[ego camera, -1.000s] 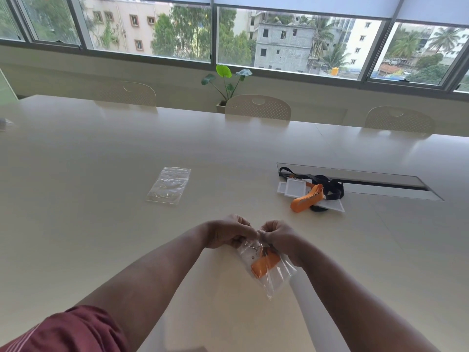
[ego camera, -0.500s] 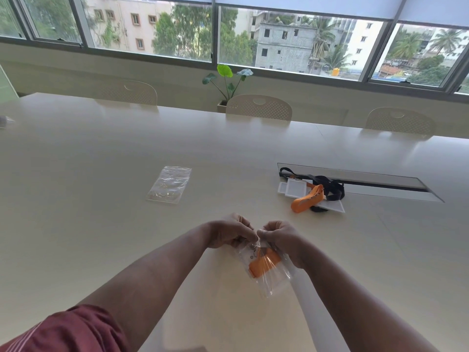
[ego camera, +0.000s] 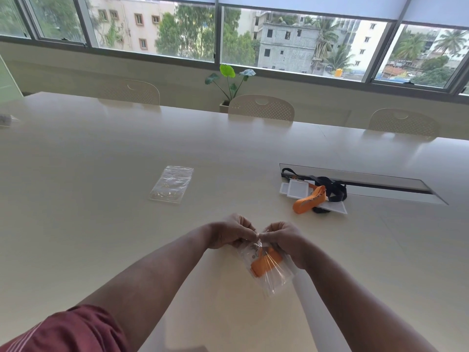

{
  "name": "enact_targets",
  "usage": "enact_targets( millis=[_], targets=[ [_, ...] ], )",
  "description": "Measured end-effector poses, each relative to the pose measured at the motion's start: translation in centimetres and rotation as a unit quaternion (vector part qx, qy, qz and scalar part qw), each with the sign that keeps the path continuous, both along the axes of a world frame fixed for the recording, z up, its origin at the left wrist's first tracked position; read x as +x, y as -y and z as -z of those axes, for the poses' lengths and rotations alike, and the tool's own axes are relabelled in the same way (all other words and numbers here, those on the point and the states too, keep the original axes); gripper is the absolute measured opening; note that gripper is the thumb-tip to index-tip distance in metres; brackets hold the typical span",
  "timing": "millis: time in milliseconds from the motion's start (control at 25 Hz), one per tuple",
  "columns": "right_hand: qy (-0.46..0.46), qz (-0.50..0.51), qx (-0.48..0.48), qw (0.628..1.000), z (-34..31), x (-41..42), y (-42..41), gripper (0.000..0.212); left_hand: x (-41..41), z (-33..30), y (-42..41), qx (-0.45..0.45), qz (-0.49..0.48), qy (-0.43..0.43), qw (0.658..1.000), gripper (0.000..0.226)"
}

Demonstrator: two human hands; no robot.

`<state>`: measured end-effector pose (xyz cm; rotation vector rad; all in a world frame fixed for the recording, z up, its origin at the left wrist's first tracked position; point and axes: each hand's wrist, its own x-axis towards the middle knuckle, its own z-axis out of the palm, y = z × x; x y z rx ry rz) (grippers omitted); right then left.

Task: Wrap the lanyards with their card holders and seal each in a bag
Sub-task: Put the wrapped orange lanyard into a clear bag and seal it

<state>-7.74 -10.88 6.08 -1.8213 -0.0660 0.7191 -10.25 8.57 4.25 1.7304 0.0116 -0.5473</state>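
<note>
A clear plastic bag [ego camera: 272, 274] hangs just above the table with a rolled orange lanyard [ego camera: 266, 261] and its card holder inside. My left hand [ego camera: 232, 232] and my right hand [ego camera: 285, 237] both pinch the bag's top edge, fingertips almost touching. Further right on the table lie an orange lanyard [ego camera: 308, 200], a black lanyard [ego camera: 330, 186] and white card holders [ego camera: 298, 189] in a loose pile. Another clear bag [ego camera: 172, 184] lies flat to the left.
The long pale table [ego camera: 101, 224] has a cable slot [ego camera: 375, 184] right behind the pile. Chairs [ego camera: 261, 107] stand along the far edge, with a potted plant [ego camera: 229, 82] below the windows. A small clear object [ego camera: 6, 120] sits at the far left edge.
Both hands have stayed pinched together at the bag's top. The bag has shifted slightly and its lower end swung a little.
</note>
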Motion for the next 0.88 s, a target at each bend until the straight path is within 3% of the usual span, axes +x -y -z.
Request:
enact_targets(
  millis=[360, 640, 880],
  targets=[
    [-0.010, -0.026, -0.003, 1.000, 0.6, 0.7, 0.4, 0.010, -0.2, -0.2, 0.1, -0.002, -0.004, 0.003, 1.000, 0.004],
    [-0.016, -0.050, 0.012, 0.999, 1.0, 1.2, 0.8, 0.010, -0.3, -0.1, 0.1, 0.012, -0.023, 0.016, 1.000, 0.021],
    [-0.022, -0.015, 0.033, 0.999, 0.8, 0.9, 0.8, 0.006, -0.6, -0.4, 0.3, 0.002, -0.022, 0.006, 1.000, 0.006]
  ],
)
